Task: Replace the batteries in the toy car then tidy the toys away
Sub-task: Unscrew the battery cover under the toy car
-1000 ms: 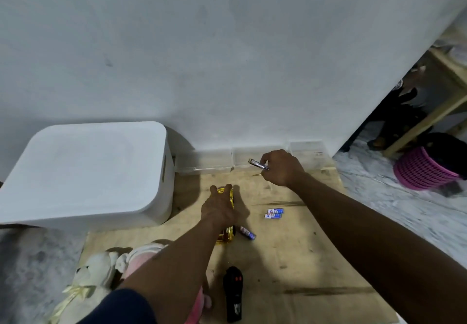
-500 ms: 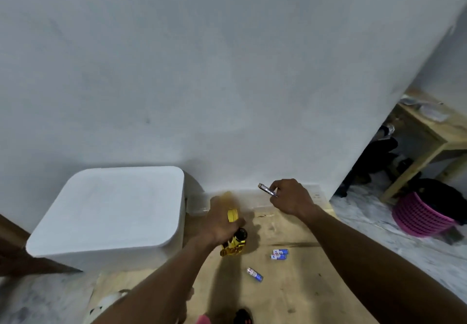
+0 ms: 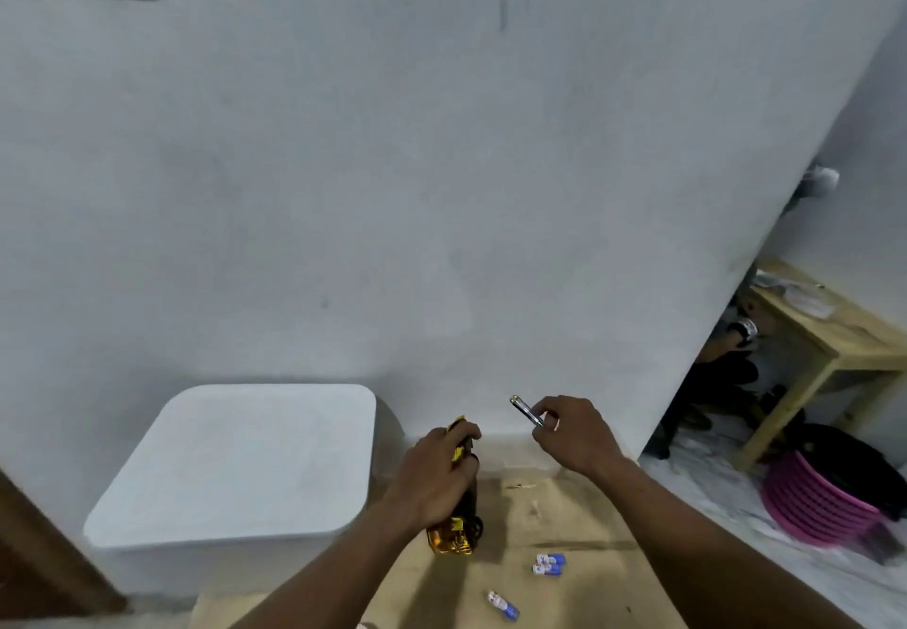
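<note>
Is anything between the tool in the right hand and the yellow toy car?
Nothing visible does. The right hand pinches the metal tool in open air beside the toy car, which the left hand grips; only its fingers cover part of the car.

toy car [image 3: 449, 537] half under left hand [image 3: 432, 476], silver tool [image 3: 526, 410] indistinct

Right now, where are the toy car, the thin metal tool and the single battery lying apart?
toy car [image 3: 450, 539]: head view, gold end below the left hand [image 3: 434, 476].
thin metal tool [image 3: 525, 411]: head view, shaft sticking out of the right hand [image 3: 576, 437].
single battery [image 3: 503, 605]: head view, mid-body.
</note>
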